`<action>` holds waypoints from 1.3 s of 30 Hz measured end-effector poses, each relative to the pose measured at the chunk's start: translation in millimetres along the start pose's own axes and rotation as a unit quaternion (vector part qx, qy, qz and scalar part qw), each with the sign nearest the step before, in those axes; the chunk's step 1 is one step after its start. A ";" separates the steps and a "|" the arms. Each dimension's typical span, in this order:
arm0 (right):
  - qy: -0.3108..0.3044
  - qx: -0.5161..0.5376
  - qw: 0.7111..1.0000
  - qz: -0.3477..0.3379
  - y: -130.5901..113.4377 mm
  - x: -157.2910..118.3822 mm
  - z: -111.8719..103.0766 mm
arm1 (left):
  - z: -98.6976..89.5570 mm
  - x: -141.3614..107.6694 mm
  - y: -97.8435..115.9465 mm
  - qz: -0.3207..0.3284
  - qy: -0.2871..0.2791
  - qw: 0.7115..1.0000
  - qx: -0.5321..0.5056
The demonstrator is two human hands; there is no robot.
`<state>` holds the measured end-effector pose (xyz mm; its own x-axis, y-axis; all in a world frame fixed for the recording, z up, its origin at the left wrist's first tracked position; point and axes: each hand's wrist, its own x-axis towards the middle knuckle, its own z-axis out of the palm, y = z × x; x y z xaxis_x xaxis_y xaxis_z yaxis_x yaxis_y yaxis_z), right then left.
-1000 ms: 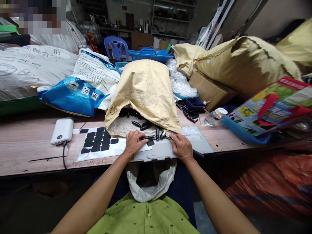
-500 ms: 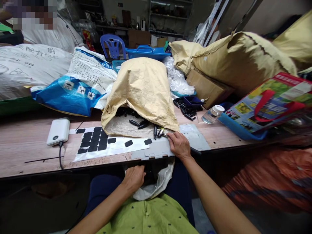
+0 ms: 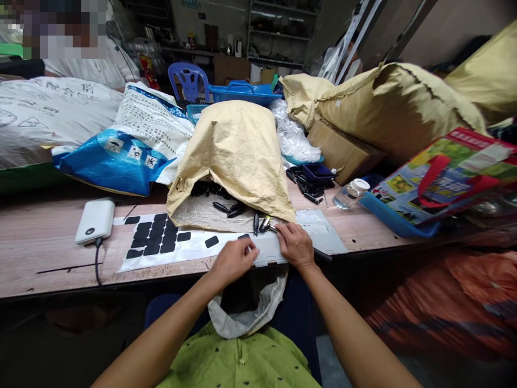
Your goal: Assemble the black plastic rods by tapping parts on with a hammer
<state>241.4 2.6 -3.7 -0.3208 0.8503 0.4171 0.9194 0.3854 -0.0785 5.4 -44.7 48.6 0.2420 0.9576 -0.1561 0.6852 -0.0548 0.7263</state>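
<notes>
In the head view there are two bare hands over the bench (image 3: 52, 261). The right hand (image 3: 296, 245) has thumb and fingers pinched on one thin metal rod (image 3: 272, 228), which points left from its fingertips towards the mouth of one tan sack (image 3: 242, 145). The left hand (image 3: 236, 260) hangs nearer the body with its fingers curled in; I cannot tell whether it grips anything.

Just left of the rod's tip lies one black piece (image 3: 256, 224). Beyond the left hand, at least two more dark pieces (image 3: 221, 207) lie in the sack's mouth. Under the right hand is one grey board (image 3: 323, 237); left of the left hand, one white sheet (image 3: 189, 258) bears a block of black patches (image 3: 153, 237) and three set apart on its right, the last perhaps partly hidden by that hand. Below both hands, one open pale bag (image 3: 230, 326) sits at the lap. Well right of the right hand stands one lidded jar (image 3: 350, 195); far left of the left hand, one white device (image 3: 95, 220) with one cable.
</notes>
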 end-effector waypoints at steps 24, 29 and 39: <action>0.003 0.010 1.000 0.004 0.2 -0.2 -0.3 | -35.0 60.1 -71.3 0.117 0.095 0.982 0.112; 0.002 0.013 1.000 0.005 0.1 -0.5 0.0 | -18.0 60.3 -88.4 0.151 0.140 0.973 0.106; 0.000 0.015 1.000 0.006 0.4 -0.6 0.2 | -18.5 60.8 -88.8 0.140 0.139 0.976 0.087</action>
<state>241.9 2.3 -4.2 -0.3101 0.8547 0.4162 0.9159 0.3860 -0.1102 -53.5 23.7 -13.0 0.2567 0.9369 0.2373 0.7319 -0.3488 0.5854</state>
